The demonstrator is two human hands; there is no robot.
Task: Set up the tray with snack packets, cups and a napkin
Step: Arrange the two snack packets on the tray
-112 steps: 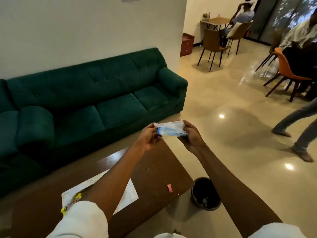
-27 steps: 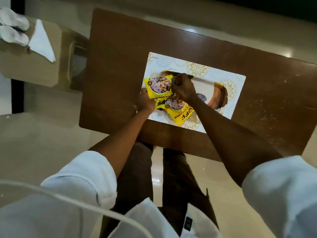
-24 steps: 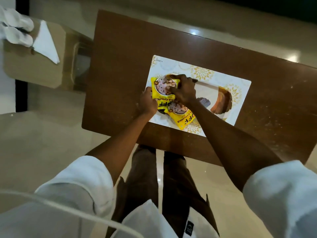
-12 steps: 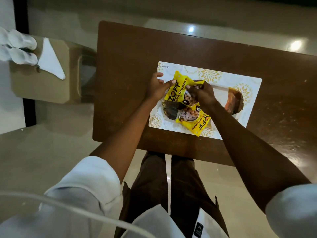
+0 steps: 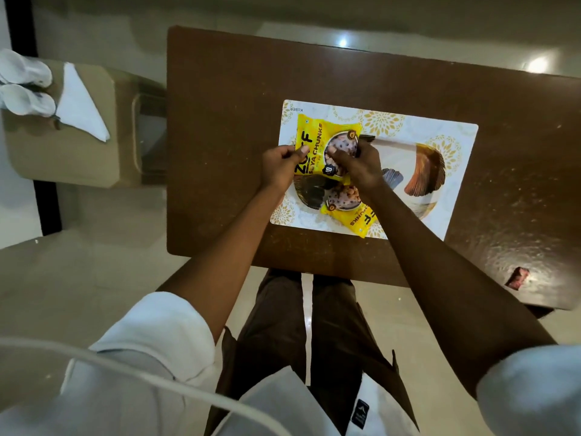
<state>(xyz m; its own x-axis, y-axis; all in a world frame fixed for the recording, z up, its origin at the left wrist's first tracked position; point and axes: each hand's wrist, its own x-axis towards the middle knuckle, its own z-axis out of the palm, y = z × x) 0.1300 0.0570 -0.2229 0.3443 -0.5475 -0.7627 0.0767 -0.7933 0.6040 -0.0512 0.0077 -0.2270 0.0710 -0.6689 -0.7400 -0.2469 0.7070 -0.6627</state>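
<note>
A scuffed dark brown wooden table (image 5: pixel 345 73) is set on a glossy cream tiled floor (image 5: pixel 94 247), where ceiling lights are mirrored.

**Both hands on a yellow packet over the tray**

The left hand (image 5: pixel 281 165) and right hand (image 5: pixel 356 166) pinch one packet (image 5: pixel 317 143) between them, above the tray (image 5: pixel 452 171). A second packet (image 5: pixel 353 210) lies just below the right hand, near the tray's front edge. The tray sits on a table (image 5: pixel 220 121). Far left of the left hand, two cups (image 5: pixel 25 86) lie beside a napkin (image 5: pixel 81 105).
</note>
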